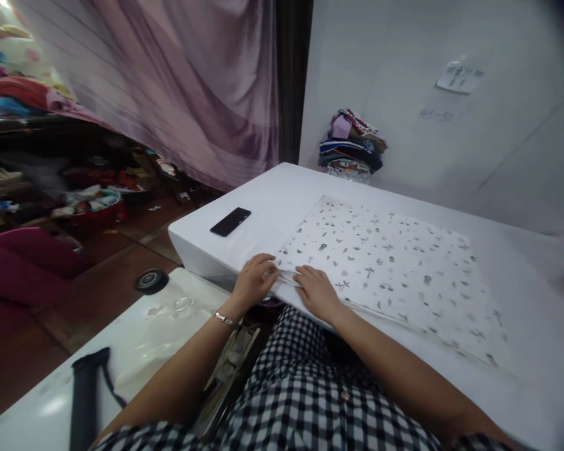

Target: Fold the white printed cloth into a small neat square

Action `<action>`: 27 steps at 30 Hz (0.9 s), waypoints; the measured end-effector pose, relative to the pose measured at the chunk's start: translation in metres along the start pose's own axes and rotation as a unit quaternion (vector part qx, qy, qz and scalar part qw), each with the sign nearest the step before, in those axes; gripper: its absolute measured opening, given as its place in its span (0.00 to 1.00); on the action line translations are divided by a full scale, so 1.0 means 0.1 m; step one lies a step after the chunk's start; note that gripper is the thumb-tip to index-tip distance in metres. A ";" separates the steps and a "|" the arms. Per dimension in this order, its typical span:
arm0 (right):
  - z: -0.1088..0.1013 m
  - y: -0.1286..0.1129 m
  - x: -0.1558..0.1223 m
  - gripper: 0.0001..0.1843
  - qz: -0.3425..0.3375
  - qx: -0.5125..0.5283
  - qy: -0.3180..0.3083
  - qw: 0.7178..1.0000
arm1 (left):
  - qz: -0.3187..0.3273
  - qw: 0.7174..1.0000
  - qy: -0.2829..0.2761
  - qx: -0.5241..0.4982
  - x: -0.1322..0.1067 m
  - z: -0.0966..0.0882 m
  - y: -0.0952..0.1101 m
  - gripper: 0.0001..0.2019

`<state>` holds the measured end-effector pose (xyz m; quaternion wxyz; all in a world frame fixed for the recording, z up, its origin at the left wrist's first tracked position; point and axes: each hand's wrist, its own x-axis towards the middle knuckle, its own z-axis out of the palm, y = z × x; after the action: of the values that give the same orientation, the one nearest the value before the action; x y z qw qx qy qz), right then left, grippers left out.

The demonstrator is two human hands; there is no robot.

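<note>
A white cloth [380, 263] printed with small dark motifs lies spread flat on the white table. At its near left corner my left hand [254, 280] grips the layered edge between thumb and fingers. Close by on the right, my right hand [318, 292] has its fingers curled over the same near edge, with the thumb mostly hidden. A short stretch of the folded edge shows between the two hands. The rest of the cloth reaches away to the right.
A black phone [230, 222] lies near the white table's [272, 188] left end. Folded clothes [351, 144] are stacked behind it by the wall. On a lower white table at left are a tape roll [151, 281], clear plastic [169, 326] and a dark strap-like item [85, 394]. A pink curtain [202, 81] hangs behind.
</note>
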<state>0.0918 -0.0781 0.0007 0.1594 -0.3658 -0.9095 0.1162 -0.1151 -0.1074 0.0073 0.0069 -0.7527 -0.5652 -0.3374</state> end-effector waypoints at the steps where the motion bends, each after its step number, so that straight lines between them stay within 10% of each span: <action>1: 0.00 -0.01 0.00 0.16 -0.004 -0.007 -0.001 1.000 | 0.012 1.000 -0.013 0.001 0.02 0.02 0.02 0.08; 9: -0.17 0.12 -0.44 0.24 -0.027 -0.034 -0.027 0.999 | -0.003 0.996 -0.092 -0.003 0.04 0.15 -0.05 0.15; 20: -0.98 0.90 -2.32 0.21 0.228 -0.027 0.055 0.972 | -0.141 0.966 -0.211 0.055 0.74 0.10 -0.18 0.18; 27: -1.41 1.58 -2.80 0.21 0.481 0.056 0.264 0.834 | -0.168 0.960 -0.208 0.085 1.70 0.48 -0.28 0.27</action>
<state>0.4349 -0.1504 0.0219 0.3379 -0.7643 -0.5342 0.1279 -0.0927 0.0657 0.0477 -0.1033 -0.6973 -0.6990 -0.1208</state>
